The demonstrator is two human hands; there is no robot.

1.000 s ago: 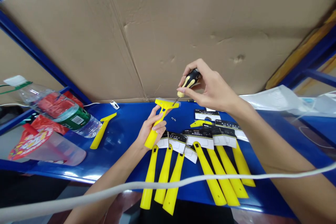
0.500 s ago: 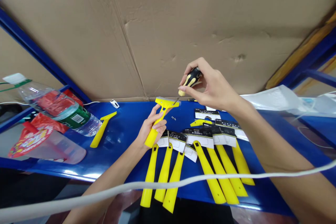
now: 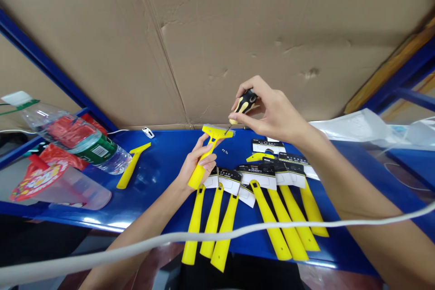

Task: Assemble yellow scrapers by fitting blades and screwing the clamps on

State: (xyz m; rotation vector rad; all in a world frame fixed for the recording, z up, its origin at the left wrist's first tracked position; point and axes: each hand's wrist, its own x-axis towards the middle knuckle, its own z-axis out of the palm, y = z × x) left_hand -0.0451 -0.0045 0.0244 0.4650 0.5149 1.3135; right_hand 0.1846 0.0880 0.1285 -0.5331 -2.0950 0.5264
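Observation:
My left hand [image 3: 197,165] is closed round the handle of a yellow scraper [image 3: 216,134], its wide head pointing up and away from me. In my right hand [image 3: 267,106] is a small black and cream screwdriver [image 3: 245,102], gripped between thumb and fingers. The screwdriver's tip meets the right side of the scraper's head, at a screw. Below and to the right lie several yellow scraper handles [image 3: 272,222] with black and white cards [image 3: 257,176]. Another yellow scraper [image 3: 134,165] rests apart on the left.
A water bottle [image 3: 91,145] and a plastic cup [image 3: 81,188] lie at the left of the blue shelf [image 3: 159,145]. A small white piece [image 3: 148,132] sits near the cardboard [image 3: 217,45] at the back. A white cable [image 3: 163,239] crosses in front. Plastic bags [image 3: 367,129] are at right.
The screwdriver's handle and the fingers on it have shifted slightly. Its tip stays at the scraper's head, and the left hand keeps its hold.

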